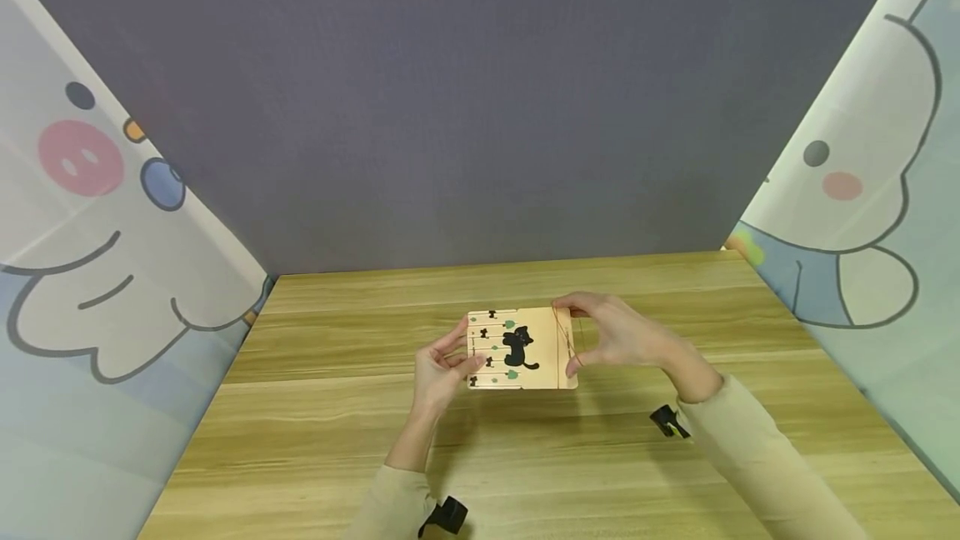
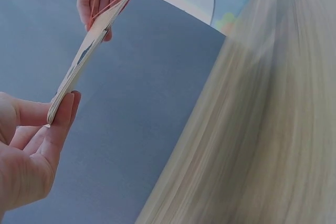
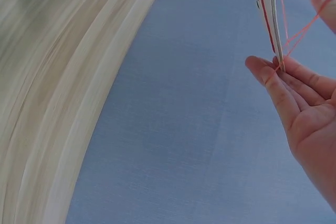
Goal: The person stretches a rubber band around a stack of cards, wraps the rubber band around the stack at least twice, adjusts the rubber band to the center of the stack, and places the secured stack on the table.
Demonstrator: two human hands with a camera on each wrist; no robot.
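I see my left hand [image 1: 441, 369] pinching the book [image 1: 522, 348]; my right hand [image 1: 621, 337], fingers bent, holds the band [image 3: 319, 14] stretched at its far end.

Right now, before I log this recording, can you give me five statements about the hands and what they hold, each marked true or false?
1. The left hand pinches the notebook above the table. True.
2. The right hand rests on the table. False: it is at the notebook's opposite end.
3. A large black cat is printed on the notebook. True.
4. The notebook is spread open. False: it is closed.
5. An orange band stretches between the notebook and right hand. True.
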